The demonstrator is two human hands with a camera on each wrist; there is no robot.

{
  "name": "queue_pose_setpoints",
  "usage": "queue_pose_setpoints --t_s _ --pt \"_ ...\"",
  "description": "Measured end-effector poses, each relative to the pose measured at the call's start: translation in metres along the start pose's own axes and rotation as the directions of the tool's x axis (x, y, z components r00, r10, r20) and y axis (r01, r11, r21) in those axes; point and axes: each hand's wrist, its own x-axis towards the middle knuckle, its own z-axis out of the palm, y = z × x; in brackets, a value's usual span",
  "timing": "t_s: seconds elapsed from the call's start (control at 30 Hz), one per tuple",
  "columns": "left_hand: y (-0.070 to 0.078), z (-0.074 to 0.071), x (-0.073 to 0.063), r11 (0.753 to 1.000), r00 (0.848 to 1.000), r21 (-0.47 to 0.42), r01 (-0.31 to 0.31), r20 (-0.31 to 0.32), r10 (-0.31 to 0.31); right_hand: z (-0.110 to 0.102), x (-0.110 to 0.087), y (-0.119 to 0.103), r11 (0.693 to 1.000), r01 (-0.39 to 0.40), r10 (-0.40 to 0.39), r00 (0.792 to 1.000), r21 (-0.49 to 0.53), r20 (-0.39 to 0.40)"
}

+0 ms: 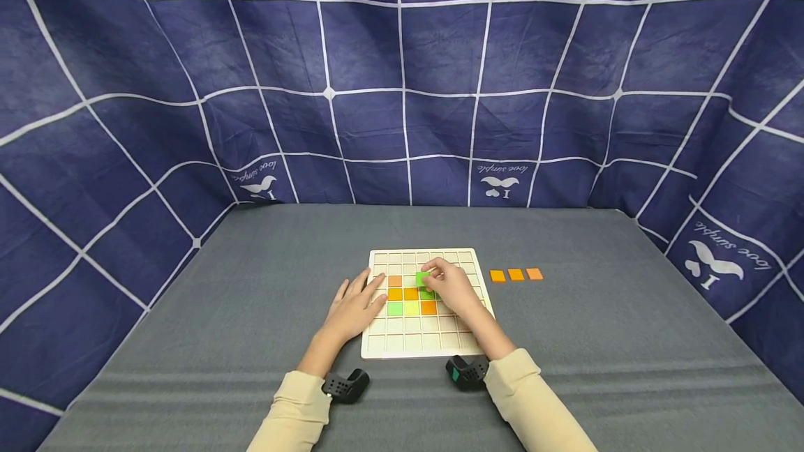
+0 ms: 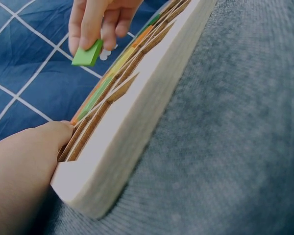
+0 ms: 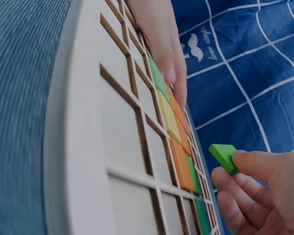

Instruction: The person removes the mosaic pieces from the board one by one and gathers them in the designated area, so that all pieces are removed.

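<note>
My right hand (image 1: 453,288) pinches a bright green square tile (image 3: 224,155) between thumb and fingertips, holding it up over the grid board (image 1: 402,347). The board is pale wood, divided into square cells by thin ridges. Several coloured tiles sit in cells near its middle: a light green one (image 1: 394,308), a yellow one (image 1: 411,308), orange ones such as this orange tile (image 1: 428,307), and green ones partly hidden by my right hand. On the board's left edge rests my left hand (image 1: 352,309), fingers spread and extended, tips near the left column of tiles.
Right of the board, two orange tiles (image 1: 516,274) and a paler orange tile (image 1: 534,273) lie in a row on the grey cloth (image 1: 603,312). A dark blue curtain (image 1: 440,124) with white lines stands behind the table. Black bands (image 1: 345,387) are on both wrists.
</note>
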Motion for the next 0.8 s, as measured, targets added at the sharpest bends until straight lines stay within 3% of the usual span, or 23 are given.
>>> queue_pose_setpoints --t_s 0.37,0.57,0.8 --pt "0.000 0.000 -0.001 1.000 1.000 0.011 -0.002 0.002 0.002 -0.033 -0.006 0.022 0.989 -0.058 0.056 0.998 0.138 0.021" --pt "0.000 0.000 0.000 0.999 1.000 0.034 -0.010 -0.004 0.010 -0.061 -0.010 0.038 0.993 -0.065 0.066 0.998 0.096 -0.004" --pt "0.001 -0.001 0.000 0.999 1.000 0.035 -0.005 0.001 0.005 -0.098 -0.014 0.062 0.997 -0.081 0.081 0.992 0.005 -0.097"
